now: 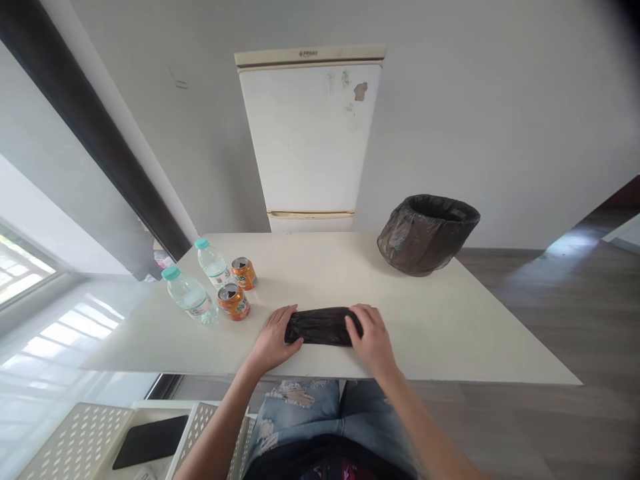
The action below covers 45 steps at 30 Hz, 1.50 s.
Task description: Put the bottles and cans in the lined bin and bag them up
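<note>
Long, flat strip of crinkled black plastic [323,326] at lower centre of the frame, lying on the white table [465,333] near its front edge. Long axis runs left to right, directly between the hands; neither nearer, each touching one end. Left hand [274,340] spans the left end, thumb and fingers moderately spread; right hand [373,339] curls over the right end, thumb on top. Firm grip or mere pressing: cannot tell for either.
</note>
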Available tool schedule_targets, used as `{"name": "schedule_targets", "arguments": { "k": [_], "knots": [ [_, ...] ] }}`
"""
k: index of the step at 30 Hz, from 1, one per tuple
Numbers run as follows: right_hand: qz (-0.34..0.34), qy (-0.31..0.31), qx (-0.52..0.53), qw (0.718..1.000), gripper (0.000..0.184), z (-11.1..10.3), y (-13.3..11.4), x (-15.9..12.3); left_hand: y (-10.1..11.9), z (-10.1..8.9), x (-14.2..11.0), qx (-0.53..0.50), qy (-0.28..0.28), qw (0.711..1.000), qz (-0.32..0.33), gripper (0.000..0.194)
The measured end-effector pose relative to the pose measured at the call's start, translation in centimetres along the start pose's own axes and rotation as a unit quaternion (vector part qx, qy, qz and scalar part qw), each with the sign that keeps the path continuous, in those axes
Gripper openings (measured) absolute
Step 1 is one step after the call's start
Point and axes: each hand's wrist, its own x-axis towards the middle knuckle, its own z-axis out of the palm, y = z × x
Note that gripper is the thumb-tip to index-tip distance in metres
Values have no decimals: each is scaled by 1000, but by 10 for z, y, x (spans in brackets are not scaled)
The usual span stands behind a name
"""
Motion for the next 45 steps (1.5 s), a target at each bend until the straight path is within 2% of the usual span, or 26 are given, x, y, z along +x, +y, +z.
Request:
{"name": "schedule_targets", "arguments": {
  "k": [2,4,8,10,12,15,17,18,20,22,24,25,27,30,33,34,36,38,40,42,45],
  "knots": [
    [98,27,-26,995,26,0,10,-1,5,-2,0,3,-6,1000,-12,73],
    [151,-9,-64,986,31,0,14,0,11,-3,0,13,-7,1000,-17,72],
    [194,-103,-141,965,40,4,6,4,20,-6,1,39,-25,998,42,69],
    [219,-126,-168,953,42,8,1,6,24,-8,1,48,-44,996,69,68],
    [220,-134,-174,950,38,12,-1,7,25,-9,2,50,-45,996,65,65],
    [191,-90,-109,971,25,14,0,8,25,-8,2,48,-33,997,44,62],
    [204,-62,-2,977,26,10,-2,10,23,-7,2,47,-32,998,41,63],
    [226,-54,71,970,29,7,-4,12,23,-6,1,45,-31,998,41,64],
    [284,-44,249,925,33,0,-10,15,22,-5,1,41,-28,998,41,64],
    [325,-26,420,847,39,-4,-20,17,21,-4,0,37,-23,998,41,63],
    [341,-8,529,778,45,-4,-30,16,22,-5,0,35,-21,998,40,62],
    [346,-3,558,755,47,-2,-35,15,22,-5,0,35,-21,998,39,61],
    [361,13,589,723,49,6,-45,11,23,-6,0,35,-24,998,37,60],
    [387,69,617,682,48,25,-59,6,24,-7,0,35,-24,998,36,59],
    [405,126,621,659,48,46,-68,5,25,-7,1,32,-20,999,35,57],
    [414,132,609,663,48,53,-70,5,25,-7,1,30,-19,999,35,57],
    [434,131,566,688,47,66,-71,7,25,-7,1,28,-21,999,36,57],
    [443,139,509,725,47,77,-69,9,24,-7,1,28,-21,999,36,58],
    [420,161,452,770,47,82,-65,12,24,-7,0,29,-23,999,39,59],
    [353,164,385,837,46,81,-61,15,23,-6,-1,31,-24,998,41,59],
    [168,98,262,945,58,71,-60,16,22,-5,-1,28,-21,998,44,61]
  ]
}}
